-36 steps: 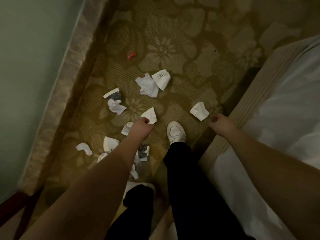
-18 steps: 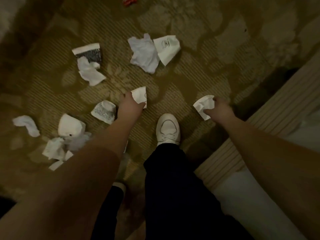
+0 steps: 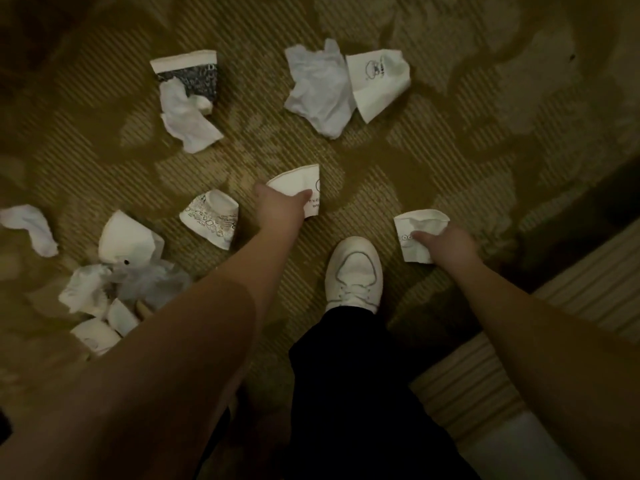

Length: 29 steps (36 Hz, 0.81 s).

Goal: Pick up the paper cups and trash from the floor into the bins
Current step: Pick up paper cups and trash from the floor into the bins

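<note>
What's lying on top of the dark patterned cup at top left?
A crumpled white tissue lies over the dark patterned cup, covering its lower end. Whatever is inside the cup cannot be seen.

Dim yellowish indoor light, dark vignetted corners, soft blur throughout, wide-angle edge stretch

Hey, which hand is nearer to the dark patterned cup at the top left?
Left. The left hand grips a white cup just below and right of the dark patterned cup; the right hand holds a crumpled cup farther right.
</note>
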Available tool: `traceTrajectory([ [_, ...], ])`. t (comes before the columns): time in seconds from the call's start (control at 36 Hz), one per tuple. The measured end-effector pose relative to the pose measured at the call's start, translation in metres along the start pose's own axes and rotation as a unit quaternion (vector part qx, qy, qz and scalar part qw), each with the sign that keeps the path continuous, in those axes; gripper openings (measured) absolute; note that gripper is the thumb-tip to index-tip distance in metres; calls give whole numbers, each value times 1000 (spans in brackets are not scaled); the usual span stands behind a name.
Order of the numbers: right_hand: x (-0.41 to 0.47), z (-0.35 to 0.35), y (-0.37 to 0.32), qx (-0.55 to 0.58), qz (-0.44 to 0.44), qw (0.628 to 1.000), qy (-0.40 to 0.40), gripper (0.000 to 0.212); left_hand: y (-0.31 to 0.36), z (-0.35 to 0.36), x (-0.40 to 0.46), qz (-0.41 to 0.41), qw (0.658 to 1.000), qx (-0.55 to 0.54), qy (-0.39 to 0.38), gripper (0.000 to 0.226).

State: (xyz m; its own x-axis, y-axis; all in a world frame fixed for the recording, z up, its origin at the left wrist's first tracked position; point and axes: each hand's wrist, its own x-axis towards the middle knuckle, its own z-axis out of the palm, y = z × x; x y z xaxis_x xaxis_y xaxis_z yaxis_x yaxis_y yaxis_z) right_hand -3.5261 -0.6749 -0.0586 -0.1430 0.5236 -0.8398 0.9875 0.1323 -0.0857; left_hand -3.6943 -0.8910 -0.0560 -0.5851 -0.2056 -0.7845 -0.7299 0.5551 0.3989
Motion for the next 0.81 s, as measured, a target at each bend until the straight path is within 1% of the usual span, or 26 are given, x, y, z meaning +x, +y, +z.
traceTrajectory([
  [0.06, 1, -1, -11, 22, -16, 1000, 0, 74, -1, -1, 1, -17, 999, -34, -7, 79],
  [0.14, 3, -5, -43, 45, -40, 998, 5, 75, 1, -3, 6, -14, 998, -45, -36, 60],
  [0.19, 5, -8, -61, 46, -64, 997, 1, 72, 3, -3, 7, -11, 997, -42, -57, 51],
  [0.25, 7, -11, -73, 52, -91, 994, -5, 66, 4, -3, 6, -15, 995, -60, -77, 44],
  [0.33, 7, -17, -90, 67, -121, 990, -3, 61, 4, -5, 4, 8, 993, -54, -108, 33],
  [0.39, 8, -24, -101, 99, -128, 987, -5, 63, 8, -9, 6, 25, 991, -58, -116, 25],
  [0.44, 11, -35, -114, 144, -129, 981, 2, 70, 19, -14, 10, 38, 990, -75, -113, 25],
  [0.47, 14, -41, -120, 161, -132, 978, 7, 70, 27, -17, 13, 42, 989, -88, -110, 26],
  [0.56, 19, -60, -145, 179, -162, 970, 11, 59, 58, -23, 23, 61, 982, -121, -129, 29],
  [0.61, 20, -70, -166, 153, -186, 971, 5, 54, 81, -25, 30, 79, 983, -99, -132, 31],
  [0.69, 25, -80, -199, 120, -199, 973, -13, 54, 109, -22, 39, 113, 983, -55, -137, 43],
  [0.75, 33, -80, -214, 104, -202, 974, -22, 57, 123, -17, 44, 133, 981, -18, -142, 42],
  [0.81, 39, -78, -221, 58, -208, 976, -22, 59, 132, -12, 50, 162, 978, 33, -130, 40],
])
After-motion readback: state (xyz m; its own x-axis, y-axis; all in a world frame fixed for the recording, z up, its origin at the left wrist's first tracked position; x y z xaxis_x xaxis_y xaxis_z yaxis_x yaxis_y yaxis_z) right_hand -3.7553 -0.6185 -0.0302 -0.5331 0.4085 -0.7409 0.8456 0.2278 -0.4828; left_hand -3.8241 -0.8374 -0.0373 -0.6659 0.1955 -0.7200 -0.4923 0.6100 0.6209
